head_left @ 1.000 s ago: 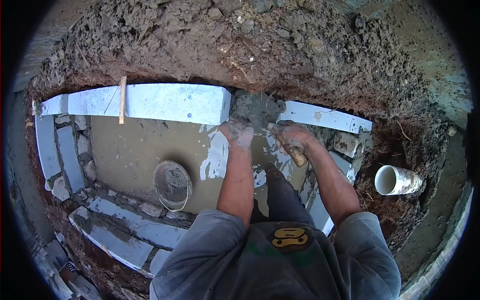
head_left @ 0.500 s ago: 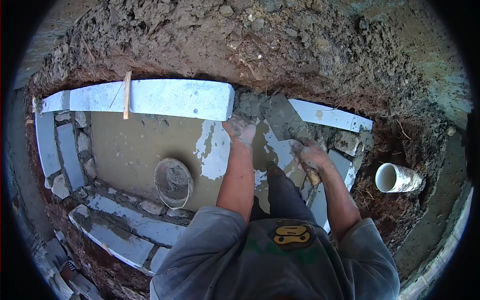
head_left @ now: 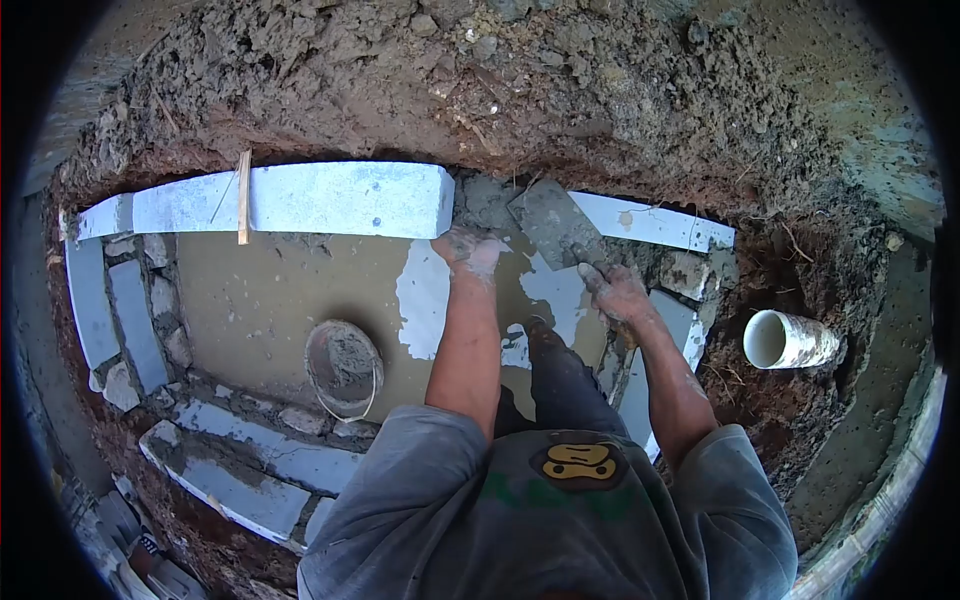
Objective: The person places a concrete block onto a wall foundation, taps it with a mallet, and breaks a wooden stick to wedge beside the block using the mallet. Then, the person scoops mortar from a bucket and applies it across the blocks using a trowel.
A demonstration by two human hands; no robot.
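One flooded pit [head_left: 270,295], its far edge lined with pale blocks.
Along that edge lie a long white block [head_left: 310,200] and, to its right, a shorter white block [head_left: 655,220], with wet mortar [head_left: 485,203] between them; a bucket [head_left: 314,362] of mortar sits toward the near edge, and a white pipe [head_left: 800,341] lies outside the right edge; the trowel [head_left: 555,225] has its blade over the mortar's right part, its handle gripped by the right hand [head_left: 620,295], while the left hand [head_left: 472,250] is at the long block's near right corner, its grip impossible to tell; a wooden strip [head_left: 244,215] crosses that block.
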